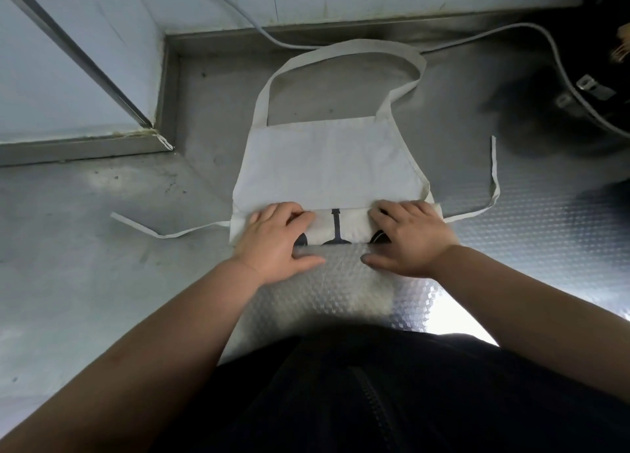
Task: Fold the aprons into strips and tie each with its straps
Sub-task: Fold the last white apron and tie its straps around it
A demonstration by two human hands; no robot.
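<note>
Left hand (272,239), right hand (410,236) flat, fingers curled over white cloth apron (327,166) fold, pinning rolled hem to keep strip tight; waist straps (494,186) free.

A single head-worn view is given; no second view is present, so no overlap is shared. The scene is looked at from above, forward and steeply down, over the person's dark-clothed torso (358,394) at the bottom edge. Both forearms are seen running up from the lower corners to the frame's middle. The metal counter (102,248) is seen at close range and fills most of the frame. The wall (85,43) behind the counter is taken in along the top. Wide-angle bending is noted at the edges.
</note>
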